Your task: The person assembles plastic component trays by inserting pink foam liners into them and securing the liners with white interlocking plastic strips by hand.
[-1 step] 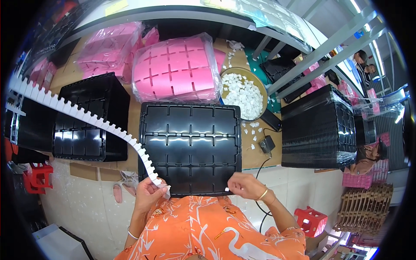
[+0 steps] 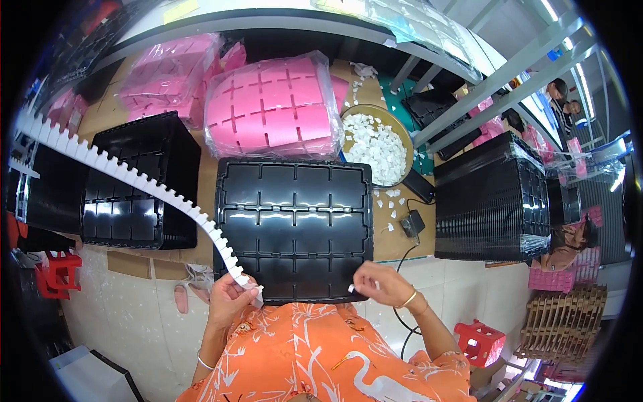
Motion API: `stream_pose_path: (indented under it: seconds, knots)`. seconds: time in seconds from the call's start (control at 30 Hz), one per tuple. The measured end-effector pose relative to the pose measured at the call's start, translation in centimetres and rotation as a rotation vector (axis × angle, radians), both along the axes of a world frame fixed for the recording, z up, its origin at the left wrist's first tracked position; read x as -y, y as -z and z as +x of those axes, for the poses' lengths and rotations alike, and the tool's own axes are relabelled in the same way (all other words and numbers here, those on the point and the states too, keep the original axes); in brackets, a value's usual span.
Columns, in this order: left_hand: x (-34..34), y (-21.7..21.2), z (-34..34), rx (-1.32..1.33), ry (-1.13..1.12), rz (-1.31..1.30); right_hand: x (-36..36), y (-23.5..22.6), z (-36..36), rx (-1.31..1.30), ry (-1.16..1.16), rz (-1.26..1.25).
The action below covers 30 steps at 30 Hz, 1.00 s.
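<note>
A long white notched strip curves down from the far left, and its near end is pinched in my left hand. That hand is at the near left corner of a black plastic tray marked into square compartments. By the tray's near right corner, my right hand is closed, fingers bent, on a small white piece that shows at its fingertips. A round pan with a black handle stands beyond the tray's right side, heaped with small white pieces.
Pink foam sheets in clear plastic lie behind the tray. Stacks of black trays stand left and right. A black power adapter with its cable lies right of the tray. A red stool stands on the floor. Other people are at far right.
My right hand has shifted very slightly up with the small white piece. The strip has moved slightly; my left hand keeps its place.
</note>
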State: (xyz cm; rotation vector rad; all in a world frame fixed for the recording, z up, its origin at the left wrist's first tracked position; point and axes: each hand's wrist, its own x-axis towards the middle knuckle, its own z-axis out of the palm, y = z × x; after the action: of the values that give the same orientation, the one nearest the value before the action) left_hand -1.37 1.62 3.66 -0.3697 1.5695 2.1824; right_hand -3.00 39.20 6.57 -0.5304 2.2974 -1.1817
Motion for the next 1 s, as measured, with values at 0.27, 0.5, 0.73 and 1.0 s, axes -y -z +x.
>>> stream_pose_path:
  seconds: [0.27, 0.5, 0.73, 1.0]
  knots:
    - [-1.3, 0.3, 0.1, 0.036, -0.082, 0.084, 4.1, 1.2, -1.9, 0.597, 0.145, -0.623]
    - [-2.4, -1.0, 0.1, 0.018, -0.091, 0.091, 11.2, 2.3, -2.9, 0.699, 0.020, -0.714]
    - [-1.9, -1.3, 0.6, -0.054, -0.075, 0.007, 14.8, 1.8, -4.6, -0.024, -0.016, -0.377]
    - [-1.9, -1.7, -0.1, 0.004, -0.262, -0.063, 14.6, 0.2, -5.0, -0.173, -0.022, -0.369]
